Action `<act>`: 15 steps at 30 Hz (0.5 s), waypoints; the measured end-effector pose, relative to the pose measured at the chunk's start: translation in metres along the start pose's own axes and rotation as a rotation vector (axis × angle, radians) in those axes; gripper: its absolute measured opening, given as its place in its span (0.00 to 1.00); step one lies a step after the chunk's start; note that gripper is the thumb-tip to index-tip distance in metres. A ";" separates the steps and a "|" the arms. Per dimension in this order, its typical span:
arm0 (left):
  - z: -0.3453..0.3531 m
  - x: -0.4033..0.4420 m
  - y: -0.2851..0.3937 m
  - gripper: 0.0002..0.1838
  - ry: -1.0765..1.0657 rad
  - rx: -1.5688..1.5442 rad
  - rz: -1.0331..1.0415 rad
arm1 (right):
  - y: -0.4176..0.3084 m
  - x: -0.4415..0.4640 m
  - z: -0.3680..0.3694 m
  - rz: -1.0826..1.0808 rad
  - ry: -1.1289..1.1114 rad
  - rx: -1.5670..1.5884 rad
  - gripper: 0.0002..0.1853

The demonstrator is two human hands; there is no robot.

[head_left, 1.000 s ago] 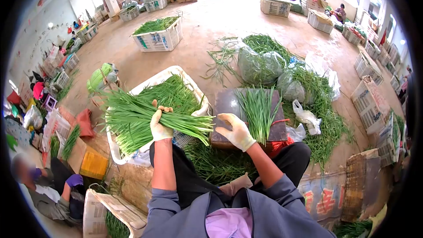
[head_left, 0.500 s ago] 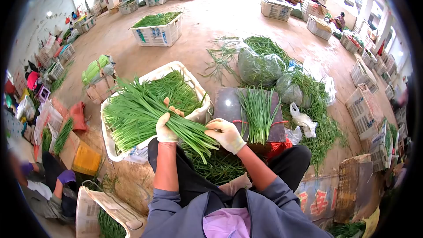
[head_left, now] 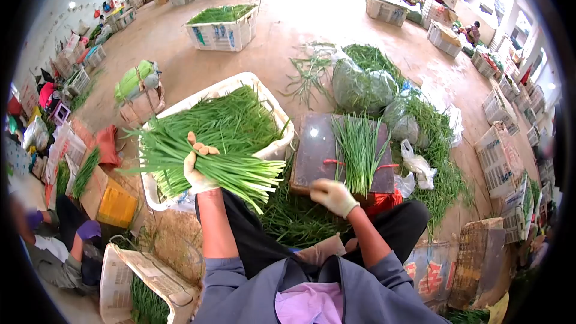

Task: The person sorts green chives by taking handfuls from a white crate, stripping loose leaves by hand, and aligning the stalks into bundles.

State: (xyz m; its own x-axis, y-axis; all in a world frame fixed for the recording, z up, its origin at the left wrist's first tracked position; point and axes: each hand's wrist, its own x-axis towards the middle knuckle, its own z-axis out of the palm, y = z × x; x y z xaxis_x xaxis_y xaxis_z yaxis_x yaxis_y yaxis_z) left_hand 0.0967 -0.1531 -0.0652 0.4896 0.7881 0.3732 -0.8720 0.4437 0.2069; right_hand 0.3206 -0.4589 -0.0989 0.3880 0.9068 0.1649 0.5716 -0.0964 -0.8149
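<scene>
My left hand (head_left: 200, 168), in a pale glove, is closed around a bunch of garlic chives (head_left: 240, 175). Their pale cut ends point right, and the leaves fan out left over a white crate (head_left: 255, 81) holding more chives. My gloved right hand (head_left: 335, 197) is apart from that bunch, near the front edge of a dark board (head_left: 309, 150). Its fingers are curled together; whatever is in them, if anything, cannot be made out. A second bunch of chives (head_left: 359, 156) lies on the board across a red tie (head_left: 384, 167).
Loose greens and clear plastic bags (head_left: 360, 90) are heaped right of the board. A tipped white crate (head_left: 150, 264) stands at lower left, near a co-worker's purple-gloved hand (head_left: 90, 230). Another full crate (head_left: 225, 36) stands farther back on the floor.
My right hand has let go of the bunch's stem ends and moved right to the board's edge. My left hand has shifted left with the bunch, now turned more level.
</scene>
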 end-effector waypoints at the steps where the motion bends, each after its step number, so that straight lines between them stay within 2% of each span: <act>1: 0.003 0.000 -0.002 0.31 0.012 -0.001 -0.008 | -0.027 0.010 -0.003 0.003 0.096 0.057 0.12; 2: 0.001 0.001 -0.005 0.32 0.020 -0.005 -0.020 | -0.050 0.019 -0.006 0.003 0.199 0.112 0.09; 4: 0.000 0.003 -0.013 0.32 0.057 -0.020 -0.016 | -0.093 0.030 -0.011 -0.247 0.278 -0.018 0.07; 5: 0.000 0.004 -0.014 0.30 0.052 -0.013 -0.016 | -0.100 0.031 -0.009 -0.137 0.117 0.071 0.07; 6: -0.002 0.005 -0.016 0.30 0.047 -0.014 -0.018 | -0.101 0.030 -0.005 -0.160 0.062 -0.024 0.09; 10: -0.006 0.006 -0.021 0.28 0.091 -0.052 0.032 | -0.114 0.020 0.026 -0.295 0.247 -0.245 0.13; 12: -0.002 0.006 -0.024 0.29 0.116 -0.014 0.054 | -0.118 0.020 0.040 -0.267 0.246 -0.348 0.12; 15: -0.002 0.006 -0.022 0.30 0.126 0.001 0.054 | -0.103 0.021 0.046 -0.320 0.267 -0.316 0.09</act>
State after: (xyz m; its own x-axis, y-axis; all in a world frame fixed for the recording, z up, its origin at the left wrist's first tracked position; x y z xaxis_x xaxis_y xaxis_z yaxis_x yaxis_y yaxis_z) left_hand 0.1187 -0.1578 -0.0693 0.4382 0.8582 0.2675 -0.8971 0.3988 0.1901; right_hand 0.2364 -0.4110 -0.0370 0.3058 0.7788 0.5477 0.8659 0.0117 -0.5001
